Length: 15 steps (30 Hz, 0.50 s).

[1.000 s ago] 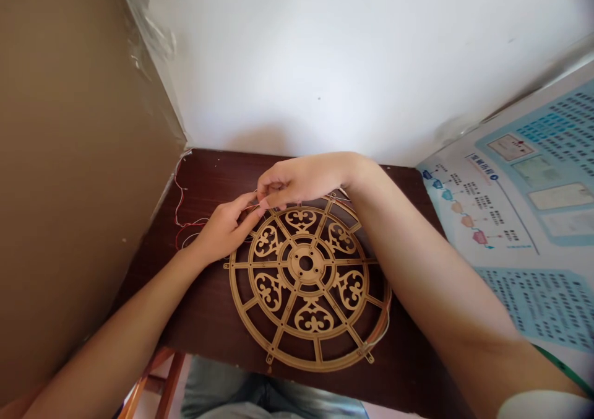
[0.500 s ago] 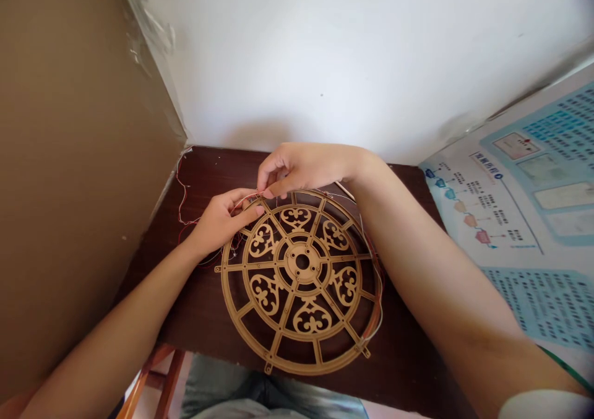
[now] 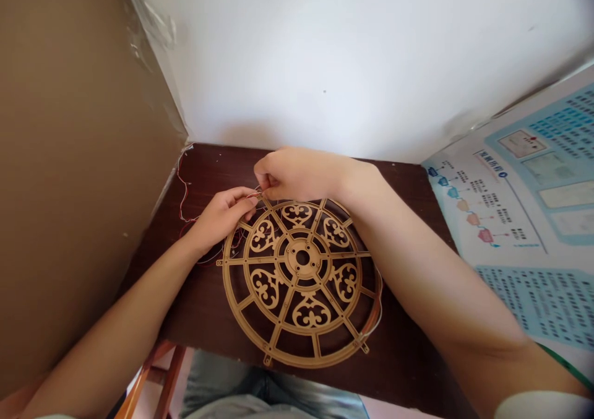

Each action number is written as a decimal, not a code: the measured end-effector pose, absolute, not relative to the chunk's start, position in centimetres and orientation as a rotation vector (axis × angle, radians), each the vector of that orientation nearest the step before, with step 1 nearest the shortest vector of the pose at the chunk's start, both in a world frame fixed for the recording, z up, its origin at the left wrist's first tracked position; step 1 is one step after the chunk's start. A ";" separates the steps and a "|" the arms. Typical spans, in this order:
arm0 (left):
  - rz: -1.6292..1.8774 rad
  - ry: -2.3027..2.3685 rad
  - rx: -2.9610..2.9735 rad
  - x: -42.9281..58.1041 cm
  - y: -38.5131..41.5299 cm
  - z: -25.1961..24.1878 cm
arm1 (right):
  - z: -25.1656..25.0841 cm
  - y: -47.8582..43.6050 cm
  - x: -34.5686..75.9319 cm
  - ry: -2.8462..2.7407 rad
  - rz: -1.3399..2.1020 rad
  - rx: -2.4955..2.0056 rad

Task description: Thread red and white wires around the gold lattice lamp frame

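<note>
A round tan openwork wheel (image 3: 282, 338), with spokes and scroll cut-outs, lies flat on the dark table. At its far left rim my left hand (image 3: 227, 211) pinches a thin red and white wire (image 3: 253, 194) between thumb and fingers. My right hand (image 3: 288, 174) is curled over the far rim, its fingertips closed on the same wire close to the left ones. Part of the far rim is hidden by the right hand and forearm. More wire (image 3: 380, 304) follows the wheel's right edge.
Loose wire (image 3: 182, 199) trails over the dark brown table (image 3: 403, 357) to the back left corner. A white wall (image 3: 348, 54) stands behind, a brown panel (image 3: 69, 128) at left, and a printed board (image 3: 520, 196) at right. A wooden stool (image 3: 169, 382) is below the near edge.
My right hand has lowered and turned over, its fingers more curled, while my left thumb has drawn back slightly towards its fingers. The wheel stays in place.
</note>
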<state>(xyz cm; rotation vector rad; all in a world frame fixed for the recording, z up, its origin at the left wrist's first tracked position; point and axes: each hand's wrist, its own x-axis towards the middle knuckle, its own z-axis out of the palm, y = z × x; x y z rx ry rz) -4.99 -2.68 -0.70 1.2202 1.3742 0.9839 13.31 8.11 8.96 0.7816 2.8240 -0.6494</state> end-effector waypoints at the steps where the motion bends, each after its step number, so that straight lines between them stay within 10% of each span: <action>1: 0.982 1.371 1.205 -4.9 -2.7 -0.7 | 9.0 7.8 13.2 2.826 -0.603 0.790; 15: 0.972 1.364 1.098 -4.6 -2.7 0.0 | 9.7 5.6 12.3 2.771 -0.405 0.830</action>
